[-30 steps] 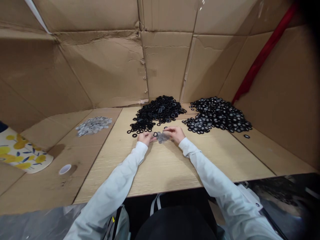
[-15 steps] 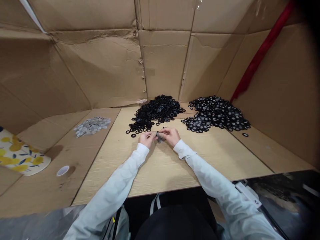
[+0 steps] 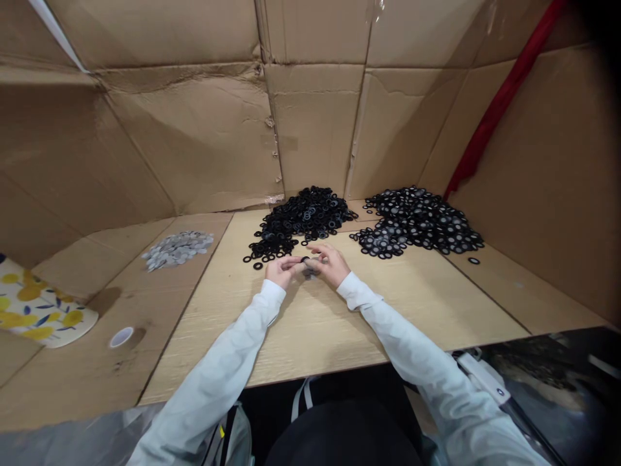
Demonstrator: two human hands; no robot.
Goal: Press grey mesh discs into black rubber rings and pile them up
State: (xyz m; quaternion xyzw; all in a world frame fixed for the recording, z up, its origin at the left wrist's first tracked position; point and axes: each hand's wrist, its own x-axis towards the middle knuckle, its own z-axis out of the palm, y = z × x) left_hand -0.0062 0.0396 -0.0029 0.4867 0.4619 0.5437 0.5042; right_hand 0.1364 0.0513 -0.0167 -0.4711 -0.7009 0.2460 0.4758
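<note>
My left hand (image 3: 281,269) and my right hand (image 3: 328,263) meet at the middle of the wooden board (image 3: 315,323). Between their fingertips is a small black ring (image 3: 305,260), pinched by the left hand, with the right fingers touching it and partly spread. A few grey discs (image 3: 310,272) lie just under the hands. Behind the hands lies a heap of plain black rings (image 3: 303,220). To its right is a heap of black rings with grey centres (image 3: 417,223).
A pile of grey discs (image 3: 177,247) lies on the cardboard at the left. A small white cap (image 3: 121,336) and a yellow-flowered tray (image 3: 39,314) sit further left. Cardboard walls (image 3: 194,129) enclose the back and sides; a red strip (image 3: 499,103) leans at the right.
The hands have drawn closer together and lifted the ring slightly off the discs. The right fingers have spread a little. The view has shifted slightly.
</note>
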